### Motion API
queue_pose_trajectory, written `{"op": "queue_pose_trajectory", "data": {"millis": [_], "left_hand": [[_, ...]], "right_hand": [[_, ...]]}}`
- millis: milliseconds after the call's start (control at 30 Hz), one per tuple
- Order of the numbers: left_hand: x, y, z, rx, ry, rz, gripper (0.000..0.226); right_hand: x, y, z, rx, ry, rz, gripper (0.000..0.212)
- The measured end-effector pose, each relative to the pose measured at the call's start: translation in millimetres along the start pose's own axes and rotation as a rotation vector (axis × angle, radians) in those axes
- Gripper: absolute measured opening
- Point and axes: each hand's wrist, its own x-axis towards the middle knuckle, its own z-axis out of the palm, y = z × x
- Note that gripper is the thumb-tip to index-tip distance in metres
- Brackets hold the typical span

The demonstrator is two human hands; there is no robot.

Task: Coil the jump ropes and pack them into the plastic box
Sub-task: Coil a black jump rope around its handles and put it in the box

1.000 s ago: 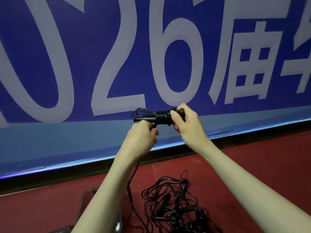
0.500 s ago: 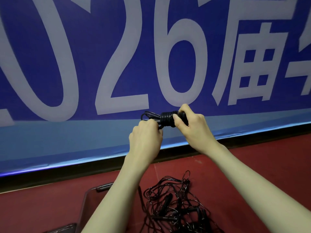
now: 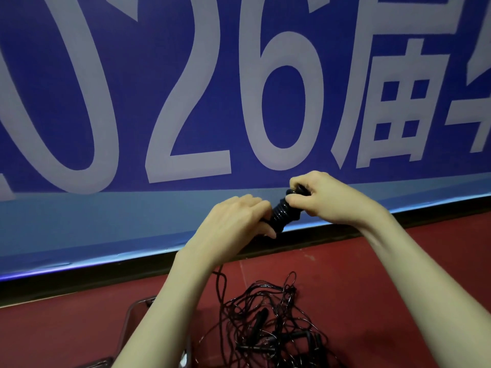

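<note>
A black jump rope [image 3: 283, 212], wound in tight turns round its handles, is held up in front of the banner. My left hand [image 3: 236, 221] grips its lower left end, which the fingers hide. My right hand [image 3: 324, 197] pinches the upper right end between thumb and curled fingers. A loose strand hangs down from under my left wrist. On the red floor below lies a tangled pile of black jump ropes [image 3: 268, 325] with several handles in it. The clear plastic box [image 3: 132, 314] shows at the bottom left, partly behind my left forearm.
A big blue banner [image 3: 159, 102] with pale numerals and characters fills the upper view. A black strip [image 3: 79, 277] runs along its foot, above the red floor [image 3: 372, 274].
The bundle has tilted, its right end now higher than the left. Both hands shifted right and slightly down. The loops that stuck out at the left end are now covered by my left hand.
</note>
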Motion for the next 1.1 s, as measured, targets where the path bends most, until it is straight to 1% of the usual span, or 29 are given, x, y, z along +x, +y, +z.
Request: {"op": "queue_pose_trajectory", "data": {"millis": [100, 167, 233, 300, 400, 500, 600, 633, 700, 833, 867, 933, 967, 1100], "left_hand": [[-1.5, 0.6, -0.5, -0.214, -0.054, -0.118, 0.028], [-1.5, 1.1, -3.0, -0.421, -0.072, -0.191, 0.030], [-1.7, -0.3, -5.0, -0.608, -0.087, -0.242, 0.027], [-3.1, -1.7, -4.7, -0.683, -0.097, -0.253, 0.020], [-4.5, -2.7, -1.4, -0.708, -0.132, -0.281, 0.015], [-4.7, -1.5, 0.2, -0.752, -0.220, -0.369, 0.024], [-4.6, -3.9, -0.4, -0.797, -0.216, -0.383, 0.034], [-5.1, -4.2, -0.9, -0.815, -0.205, -0.388, 0.031], [-5.9, -6.5, -2.0, -0.849, -0.181, -0.420, 0.014], [-6.5, -13.3, -2.8, -0.725, -0.121, -0.404, 0.017], [-6.5, -14.1, -3.0, -0.684, -0.094, -0.399, 0.019], [-7.1, -13.7, -4.1, -0.626, -0.055, -0.384, 0.024], [-7.2, -11.9, -5.1, -0.608, -0.055, -0.370, 0.025], [-8.1, -6.6, -8.0, -0.557, -0.072, -0.333, 0.020]], "right_hand": [[-4.2, 5.5, -3.8, 0.160, -0.072, 0.005, 0.030], [-8.6, 9.0, -6.1, 0.292, -0.110, 0.013, 0.029], [-11.5, 11.5, -5.5, 0.380, -0.136, 0.010, 0.029], [-12.6, 13.0, -3.4, 0.437, -0.147, 0.003, 0.028], [-12.1, 15.2, -1.8, 0.523, -0.150, -0.016, 0.025], [-12.5, 17.6, -0.3, 0.552, -0.163, -0.026, 0.022], [-13.3, 21.4, -0.6, 0.512, -0.183, -0.084, 0.022], [-13.7, 22.1, -1.5, 0.494, -0.193, -0.116, 0.021], [-14.0, 23.5, -1.8, 0.459, -0.215, -0.156, 0.017], [-12.8, 24.0, 8.2, 0.396, -0.234, -0.119, 0.012], [-11.8, 23.3, 11.0, 0.395, -0.240, -0.104, 0.014], [-9.5, 19.5, 14.8, 0.400, -0.256, -0.061, 0.026], [-8.9, 16.5, 15.7, 0.394, -0.258, -0.041, 0.030], [-8.8, 14.3, 16.4, 0.347, -0.249, -0.039, 0.025]]}}
